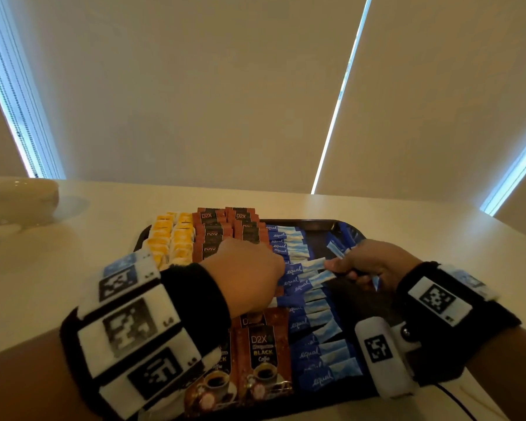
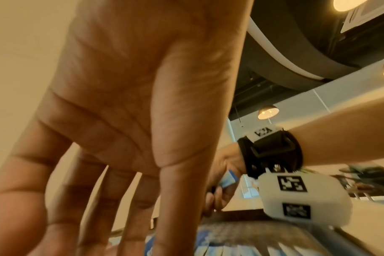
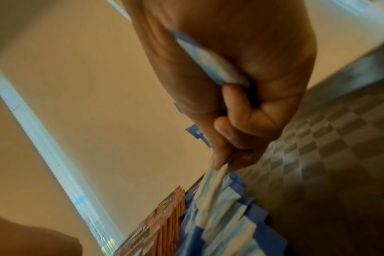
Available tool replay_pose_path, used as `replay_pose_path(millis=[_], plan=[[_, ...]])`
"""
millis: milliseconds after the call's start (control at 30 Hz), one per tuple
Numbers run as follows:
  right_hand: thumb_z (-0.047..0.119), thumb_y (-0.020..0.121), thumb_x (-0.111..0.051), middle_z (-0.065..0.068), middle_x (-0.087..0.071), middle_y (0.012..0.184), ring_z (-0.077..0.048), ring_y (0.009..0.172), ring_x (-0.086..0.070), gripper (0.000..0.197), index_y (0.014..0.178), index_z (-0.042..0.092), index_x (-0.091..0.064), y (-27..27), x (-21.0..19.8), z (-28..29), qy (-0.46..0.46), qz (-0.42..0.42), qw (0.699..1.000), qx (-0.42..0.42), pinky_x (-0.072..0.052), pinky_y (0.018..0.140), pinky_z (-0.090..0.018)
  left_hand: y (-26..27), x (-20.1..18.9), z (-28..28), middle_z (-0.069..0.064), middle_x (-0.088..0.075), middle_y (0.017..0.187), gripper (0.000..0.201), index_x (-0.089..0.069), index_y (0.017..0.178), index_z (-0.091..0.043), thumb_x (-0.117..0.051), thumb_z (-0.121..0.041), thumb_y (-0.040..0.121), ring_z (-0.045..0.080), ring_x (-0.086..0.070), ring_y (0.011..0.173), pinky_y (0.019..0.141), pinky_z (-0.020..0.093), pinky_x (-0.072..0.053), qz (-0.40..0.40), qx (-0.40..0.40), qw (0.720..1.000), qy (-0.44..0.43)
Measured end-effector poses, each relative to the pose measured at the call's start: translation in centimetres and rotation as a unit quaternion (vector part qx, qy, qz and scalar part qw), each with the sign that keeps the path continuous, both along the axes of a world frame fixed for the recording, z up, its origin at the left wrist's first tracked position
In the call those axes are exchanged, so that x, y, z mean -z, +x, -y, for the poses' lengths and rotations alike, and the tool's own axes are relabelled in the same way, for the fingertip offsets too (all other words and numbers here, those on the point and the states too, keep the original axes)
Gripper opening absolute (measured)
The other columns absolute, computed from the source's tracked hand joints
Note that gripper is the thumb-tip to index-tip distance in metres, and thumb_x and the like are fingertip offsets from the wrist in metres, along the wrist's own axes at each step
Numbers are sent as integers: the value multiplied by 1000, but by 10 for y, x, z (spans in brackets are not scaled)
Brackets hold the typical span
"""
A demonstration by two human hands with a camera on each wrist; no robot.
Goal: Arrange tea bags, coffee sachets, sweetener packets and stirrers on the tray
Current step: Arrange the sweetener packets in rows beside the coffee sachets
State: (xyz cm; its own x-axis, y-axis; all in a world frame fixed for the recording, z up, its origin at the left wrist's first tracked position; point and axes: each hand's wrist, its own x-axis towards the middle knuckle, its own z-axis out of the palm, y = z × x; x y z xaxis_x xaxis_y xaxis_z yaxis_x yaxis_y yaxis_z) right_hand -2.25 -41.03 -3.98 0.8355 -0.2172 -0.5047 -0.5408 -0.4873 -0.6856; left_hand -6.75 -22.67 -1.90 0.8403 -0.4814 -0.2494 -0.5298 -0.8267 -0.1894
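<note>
Right hand (image 1: 368, 262) is pinching a blue sweetener packet (image 1: 324, 276) onto the overlapped row mid-tray (image 1: 301, 223), spare packets curled in its palm, left hand (image 1: 243, 275) flat-fingered steadying the row; next packet likely needs matching overlap

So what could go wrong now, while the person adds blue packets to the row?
The right hand holds several blue packets at once, so one may slip out. The left hand presses on the overlapping row, so a nudge could push it crooked against the coffee sachets.
</note>
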Motion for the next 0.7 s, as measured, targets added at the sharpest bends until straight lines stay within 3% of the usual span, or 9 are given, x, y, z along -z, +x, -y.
replay_pose_path(millis=[167, 267, 367, 433, 500, 600, 700], plan=[[13, 86, -65, -2, -43, 48, -5, 34, -30, 19, 76, 4, -52, 0, -8, -3, -31, -4, 999, -16, -24, 29, -13, -1, 2, 4, 1, -39, 81, 25, -49, 115, -10, -52, -24, 95, 16, -44, 74, 71, 32, -37, 6, 14, 999, 40], [14, 86, -64, 2, -43, 34, -3, 24, -29, 17, 80, 5, -52, -3, -10, -3, 12, -11, 1000, -6, -23, 27, -13, -1, 0, 1, -2, -35, 71, 11, -45, 94, -11, -49, -21, 96, 11, -37, 59, 66, 30, -36, 25, 18, 999, 27], [16, 86, -65, 3, -41, 33, -3, 23, -26, 18, 80, 6, -52, -7, -15, 2, 33, -8, 999, 0, -22, 26, -12, 1, -4, -5, -4, -37, 70, 34, -31, 73, -16, -51, -30, 96, 10, -41, 61, 60, 26, -38, 37, 4, 999, -1], [17, 86, -65, 3, -41, 35, -3, 24, -25, 20, 75, 6, -52, -12, -19, 8, 37, -10, 999, 0, -21, 26, -12, 4, -13, -11, -6, -44, 72, 36, -35, 72, -19, -53, -42, 94, 11, -49, 69, 69, 27, -49, 39, -24, 998, -45], [16, 86, -64, 2, -43, 35, -3, 23, -27, 19, 76, 4, -54, -19, -22, 13, 46, -14, 999, 6, -22, 25, -12, 8, -29, -19, -4, -55, 78, 27, -50, 82, -18, -58, -42, 90, 13, -55, 75, 75, 29, -53, 30, -71, 991, -114], [13, 86, -64, 1, -44, 35, -3, 22, -27, 16, 79, 3, -53, -29, -18, 18, 43, -29, 999, 14, -22, 24, -12, 11, -59, -34, -3, -61, 78, 13, -61, 85, -18, -66, -30, 86, 9, -54, 68, 57, 20, -39, 17, -119, 965, -232], [9, 85, -65, 1, -44, 34, -3, 22, -27, 16, 77, 4, -52, -34, -8, 15, 42, -35, 998, 16, -22, 25, -12, 9, -79, -52, -3, -62, 78, 9, -63, 79, -22, -69, -27, 83, 10, -53, 68, 57, 24, -36, 42, -129, 936, -325]])
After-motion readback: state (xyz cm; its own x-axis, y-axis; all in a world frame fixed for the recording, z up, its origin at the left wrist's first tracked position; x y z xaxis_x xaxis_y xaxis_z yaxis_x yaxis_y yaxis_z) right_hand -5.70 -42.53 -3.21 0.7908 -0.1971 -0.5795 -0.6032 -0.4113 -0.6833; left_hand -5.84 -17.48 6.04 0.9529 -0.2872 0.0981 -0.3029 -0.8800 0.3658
